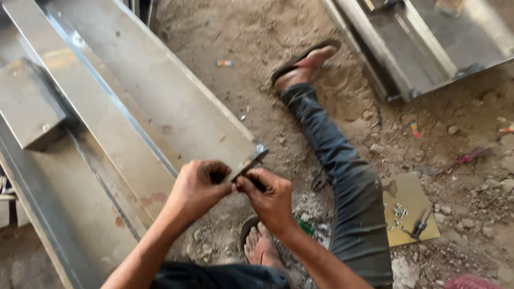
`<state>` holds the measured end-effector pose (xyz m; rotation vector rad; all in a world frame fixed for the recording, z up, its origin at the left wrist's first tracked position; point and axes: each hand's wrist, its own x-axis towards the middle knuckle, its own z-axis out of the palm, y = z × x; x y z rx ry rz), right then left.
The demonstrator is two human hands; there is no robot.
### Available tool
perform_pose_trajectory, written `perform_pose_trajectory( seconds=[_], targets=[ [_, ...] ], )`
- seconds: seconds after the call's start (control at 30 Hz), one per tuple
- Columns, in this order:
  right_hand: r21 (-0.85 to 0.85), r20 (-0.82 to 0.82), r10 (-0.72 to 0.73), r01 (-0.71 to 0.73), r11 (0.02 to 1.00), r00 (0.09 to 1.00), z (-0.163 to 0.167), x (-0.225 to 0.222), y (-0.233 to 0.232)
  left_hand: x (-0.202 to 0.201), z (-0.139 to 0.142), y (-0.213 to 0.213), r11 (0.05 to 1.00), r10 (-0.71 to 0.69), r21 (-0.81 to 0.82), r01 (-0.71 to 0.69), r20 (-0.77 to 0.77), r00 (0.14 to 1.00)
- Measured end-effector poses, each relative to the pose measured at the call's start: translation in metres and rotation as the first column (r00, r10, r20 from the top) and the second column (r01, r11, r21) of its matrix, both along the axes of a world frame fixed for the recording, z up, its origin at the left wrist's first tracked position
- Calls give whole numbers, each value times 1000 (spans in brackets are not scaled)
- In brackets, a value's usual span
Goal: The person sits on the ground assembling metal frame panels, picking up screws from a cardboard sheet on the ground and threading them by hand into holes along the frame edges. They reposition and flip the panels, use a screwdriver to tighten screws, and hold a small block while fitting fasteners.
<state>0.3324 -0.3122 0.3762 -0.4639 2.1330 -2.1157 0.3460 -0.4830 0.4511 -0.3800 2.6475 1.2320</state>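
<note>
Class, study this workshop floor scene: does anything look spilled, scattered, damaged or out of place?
Yes. Small silver screws lie loose on a flat brown cardboard piece on the dirt floor, beside a dark hand tool. Both hands, left hand and right hand, grip the corner of the long grey metal channel.

What the left hand and right hand pinch at the panel corner is covered by fingers. The panel runs off the top-left edge. Small bits on the cardboard (screws, perhaps) are too tiny to tell.
</note>
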Motion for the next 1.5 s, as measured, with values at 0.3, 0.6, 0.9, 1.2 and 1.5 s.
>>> perform_pose_trajectory(
  seconds=[0.3, 0.6, 0.9, 1.2, 1.5],
  targets=[
    [13, -65, -51, 52, 999, 997, -8, 9, 1, 3, -2, -2, 1000, -23, -2, 23, 3, 1000],
    [-239, 169, 7, 34, 970, 986, -28, 14, 4, 4, -3, -4, 999, -30, 15, 30, -1, 1000],
    [-104, 175, 49, -31, 994, 983, -26, 6, 0, 2, -2, -3, 999, -37, -7, 37, 25, 999],
    [-198, 175, 22, 13, 980, 984, -20, 10, -4, 2, -2, -5, 998, -60, -20, 59, -26, 998],
    [-49, 98, -53, 58, 997, 994, -8, 11, -4, 3, -4, -5, 998, -46, -30, 46, -22, 999]
  ],
)
